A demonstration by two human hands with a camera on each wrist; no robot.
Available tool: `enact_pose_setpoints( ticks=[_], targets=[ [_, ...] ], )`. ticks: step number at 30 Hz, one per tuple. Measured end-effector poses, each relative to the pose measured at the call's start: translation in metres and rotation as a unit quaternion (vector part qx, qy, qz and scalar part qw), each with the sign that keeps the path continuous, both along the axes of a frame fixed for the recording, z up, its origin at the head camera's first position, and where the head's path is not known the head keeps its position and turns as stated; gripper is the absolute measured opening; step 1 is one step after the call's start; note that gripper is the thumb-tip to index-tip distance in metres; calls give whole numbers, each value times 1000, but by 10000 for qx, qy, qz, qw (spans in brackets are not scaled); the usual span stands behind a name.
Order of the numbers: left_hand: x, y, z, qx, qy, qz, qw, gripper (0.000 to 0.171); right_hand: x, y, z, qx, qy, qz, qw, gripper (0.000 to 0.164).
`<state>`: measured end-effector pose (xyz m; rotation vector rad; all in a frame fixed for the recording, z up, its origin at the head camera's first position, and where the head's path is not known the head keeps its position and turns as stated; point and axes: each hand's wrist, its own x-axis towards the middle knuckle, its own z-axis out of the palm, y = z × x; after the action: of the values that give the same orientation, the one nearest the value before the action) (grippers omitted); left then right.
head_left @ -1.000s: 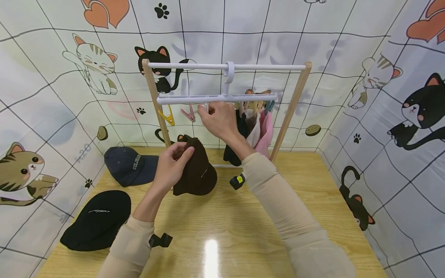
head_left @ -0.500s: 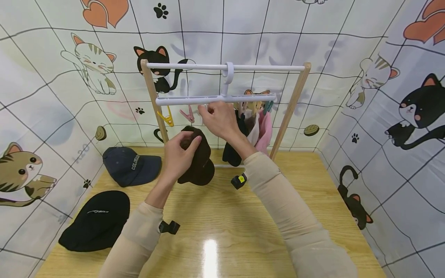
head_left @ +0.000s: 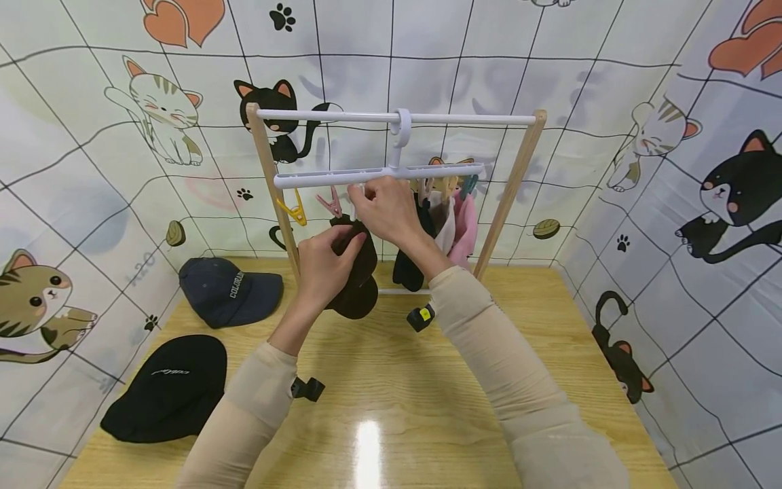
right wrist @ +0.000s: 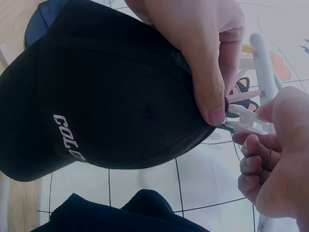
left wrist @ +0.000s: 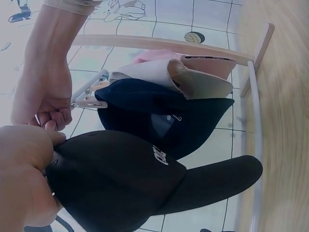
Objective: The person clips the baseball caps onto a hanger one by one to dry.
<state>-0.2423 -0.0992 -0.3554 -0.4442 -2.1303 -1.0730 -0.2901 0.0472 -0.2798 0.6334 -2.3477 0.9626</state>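
Observation:
My left hand [head_left: 324, 268] pinches the edge of a dark brown baseball cap [head_left: 357, 300], its brim hanging down. White letters starting "COLO" show on the cap [right wrist: 120, 96] in the right wrist view. My right hand [head_left: 389, 210] is just under the white hanger bar [head_left: 336, 179], squeezing a white clothespin [right wrist: 246, 120] between thumb and fingers. The clothespin's jaws are spread at the cap's edge, beside my left thumb; whether the fabric is between them I cannot tell. A pink clothespin [head_left: 332, 204] and a yellow clothespin [head_left: 294, 209] hang to the left.
Right of my hands hang a navy cap [left wrist: 159, 116], a white cap [left wrist: 207, 84] and a pink cap [left wrist: 212, 65]. A wooden-legged rack [head_left: 516, 183] carries the hanger. On the table [head_left: 464, 407] lie a blue cap [head_left: 229, 292] and a black cap [head_left: 171, 390].
My left hand has carried the brown cap up and right, from below the bar to the white clothespin. My right hand has stayed nearly still at the bar.

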Motion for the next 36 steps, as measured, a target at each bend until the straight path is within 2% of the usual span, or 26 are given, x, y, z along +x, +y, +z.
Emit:
enact_pose_setpoints(
  ticks=[23,36],
  targets=[
    [2,7,12,-36,353,403,9986,18,1,1,0,346,247,-107,9990,54],
    [2,9,18,-51,468,581,9972,13,1,2,-1,363,396,-135,9985,54]
  ],
)
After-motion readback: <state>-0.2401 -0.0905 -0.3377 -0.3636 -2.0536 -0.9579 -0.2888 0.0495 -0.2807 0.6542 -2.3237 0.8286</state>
